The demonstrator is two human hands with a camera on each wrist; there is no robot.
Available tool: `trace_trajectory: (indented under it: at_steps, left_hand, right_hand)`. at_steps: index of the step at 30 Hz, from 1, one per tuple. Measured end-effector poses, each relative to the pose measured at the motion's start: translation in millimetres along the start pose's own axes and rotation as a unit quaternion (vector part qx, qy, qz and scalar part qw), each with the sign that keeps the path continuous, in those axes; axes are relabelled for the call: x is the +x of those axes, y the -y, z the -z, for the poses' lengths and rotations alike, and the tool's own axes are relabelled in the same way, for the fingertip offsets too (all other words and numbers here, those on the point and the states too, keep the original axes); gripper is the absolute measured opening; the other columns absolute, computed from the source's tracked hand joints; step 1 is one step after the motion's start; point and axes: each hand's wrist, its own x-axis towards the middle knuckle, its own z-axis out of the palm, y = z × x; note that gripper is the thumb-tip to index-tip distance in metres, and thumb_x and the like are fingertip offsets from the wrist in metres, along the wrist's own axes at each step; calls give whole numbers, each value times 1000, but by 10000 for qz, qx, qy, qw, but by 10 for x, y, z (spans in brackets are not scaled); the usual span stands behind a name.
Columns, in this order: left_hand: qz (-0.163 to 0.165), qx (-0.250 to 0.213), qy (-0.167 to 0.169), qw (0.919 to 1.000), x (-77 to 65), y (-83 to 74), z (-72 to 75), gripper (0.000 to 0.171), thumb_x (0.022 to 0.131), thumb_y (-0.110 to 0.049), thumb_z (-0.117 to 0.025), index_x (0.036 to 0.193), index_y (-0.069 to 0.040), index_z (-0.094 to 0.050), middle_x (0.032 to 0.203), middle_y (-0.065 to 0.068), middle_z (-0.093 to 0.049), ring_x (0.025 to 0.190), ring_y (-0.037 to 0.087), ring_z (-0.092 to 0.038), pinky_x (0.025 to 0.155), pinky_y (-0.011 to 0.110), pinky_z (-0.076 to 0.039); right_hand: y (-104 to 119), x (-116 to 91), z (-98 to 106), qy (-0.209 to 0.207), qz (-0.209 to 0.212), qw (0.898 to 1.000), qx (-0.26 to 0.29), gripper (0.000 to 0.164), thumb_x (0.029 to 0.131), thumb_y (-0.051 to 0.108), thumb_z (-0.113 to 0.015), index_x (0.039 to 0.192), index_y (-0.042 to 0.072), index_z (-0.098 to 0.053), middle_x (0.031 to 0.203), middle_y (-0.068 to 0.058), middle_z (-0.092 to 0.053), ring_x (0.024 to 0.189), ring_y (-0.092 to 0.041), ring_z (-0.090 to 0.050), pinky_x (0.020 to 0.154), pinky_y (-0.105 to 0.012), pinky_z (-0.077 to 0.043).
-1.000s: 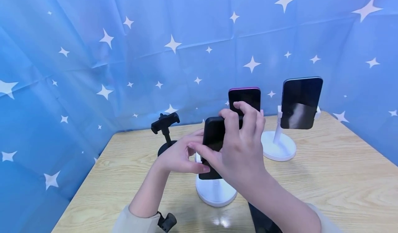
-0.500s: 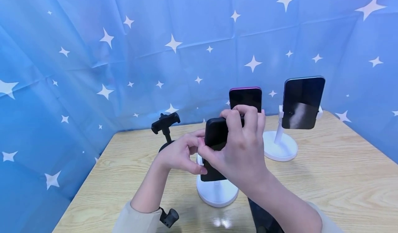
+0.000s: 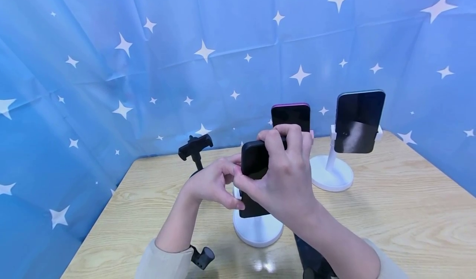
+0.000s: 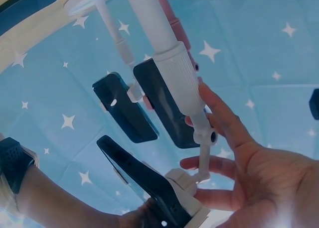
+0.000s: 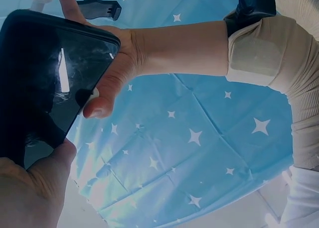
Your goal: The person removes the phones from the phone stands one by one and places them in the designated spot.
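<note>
A black smartphone (image 3: 254, 159) sits upright at the holder of a white phone stand (image 3: 258, 231), in the middle of the head view. My right hand (image 3: 286, 167) grips the phone across its front, thumb at the left edge and fingers bent over the top. My left hand (image 3: 215, 184) is at the phone's lower left, its thumb beside the white clamp and its fingers reaching behind. In the left wrist view, those fingers curl about the thin white arm below the ribbed collar (image 4: 177, 78). The right wrist view shows my left thumb (image 5: 104, 96) at the phone's edge.
A black phone stand (image 3: 195, 146) with a bare clamp stands behind my left hand. Behind the right hand is a pink-edged phone (image 3: 291, 115); farther right, another phone (image 3: 360, 122) rests on a white stand (image 3: 332, 173). A flat black object (image 3: 314, 256) lies under my right forearm.
My right thumb has slid up the phone's left edge, and the fingers over the top have bent more. The phone has shifted slightly downward. My left hand stays at the clamp.
</note>
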Motion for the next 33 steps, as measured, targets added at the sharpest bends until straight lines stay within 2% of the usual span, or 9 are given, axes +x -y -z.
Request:
trace_trajectory:
  at_steps: [3,8,13,15,18,23,27,31,33]
  left_hand:
    - [-56,-31,27,10000,10,2,-4,23,62,6,-72,82,1,-63,116,24,-47,107,25,-46,77,36,-49]
    - [12,-238,18,9997,9,0,0,23,61,9,-72,81,3,-62,115,24,-47,107,24,-46,82,38,-49]
    - [34,-578,111,9983,-14,11,11,21,63,9,-73,79,4,-61,117,12,-49,111,24,-45,89,42,-47]
    - [17,-632,149,9979,-24,17,16,19,68,-1,-77,79,3,-61,119,6,-48,113,24,-44,89,43,-46]
    - [-2,-633,152,9979,-24,28,22,29,72,-20,-78,80,3,-62,121,2,-48,114,24,-43,91,44,-45]
    - [-71,-373,73,9993,-9,51,20,49,67,-38,-78,86,5,-62,123,-3,-49,113,23,-44,88,39,-46]
    - [-172,-287,40,9994,-8,72,12,60,65,-42,-77,95,7,-61,122,-3,-50,113,24,-43,88,39,-45]
    - [-248,-268,77,9993,-15,102,-2,67,65,-47,-75,99,7,-58,118,-3,-51,110,23,-43,85,39,-46]
    - [-276,-182,85,9994,-20,120,-7,67,65,-50,-73,98,6,-59,117,-4,-50,109,22,-42,87,40,-45]
  right_hand:
    - [2,-5,2,4,-20,10000,17,49,58,20,-78,93,-2,-53,97,-22,-46,96,-38,-40,84,-56,-25]
    - [2,5,23,58,-55,9999,130,50,57,20,-79,94,-1,-53,97,-21,-45,94,-37,-39,83,-55,-26]
    - [2,-8,63,223,-234,9987,382,52,55,19,-79,95,0,-53,98,-19,-45,94,-36,-39,89,-64,-24]
    - [10,-10,69,256,-255,9985,400,52,55,20,-79,95,1,-53,98,-18,-45,95,-36,-40,91,-70,-18]
    - [24,2,77,292,-254,9982,457,49,56,21,-79,94,2,-53,99,-18,-46,95,-35,-41,92,-68,-18]
    - [24,3,91,304,-226,9978,548,48,58,22,-77,96,3,-54,101,-17,-46,97,-34,-41,95,-65,-18]
    - [-252,-163,-103,198,-91,9985,502,58,56,38,-80,103,17,-56,110,-6,-46,108,-25,-40,102,-60,-13]
    - [-885,-526,-575,84,37,9982,589,80,41,58,-82,111,32,-53,123,2,-42,120,-22,-35,106,-54,-9]
    - [-1179,-691,-807,92,57,9976,682,89,34,62,-82,112,31,-54,126,1,-40,124,-26,-32,105,-55,-13]
